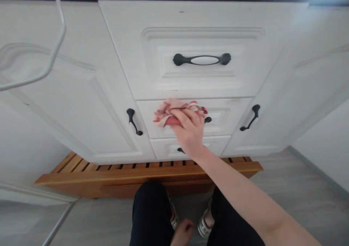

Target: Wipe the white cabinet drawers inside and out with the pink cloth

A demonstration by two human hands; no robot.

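Note:
My right hand [190, 129] is closed on a pink, red and white cloth [170, 111] and presses it against the front of the middle drawer [240, 109]. The cloth and hand cover most of that drawer's dark handle [208, 120]. Above them is the top drawer [160, 17] with its black and white handle [204, 59]. Low between my knees, my left hand [184, 231] has its fingers curled, away from the cabinet; whether it holds anything is hidden.
White cabinet doors with dark handles [134, 122] [251, 118] flank the drawers. A slatted wooden bench [147, 174] stands along the cabinet's foot, before my knees. A white cable [56, 49] hangs at upper left. Grey floor [294, 188] shows at right.

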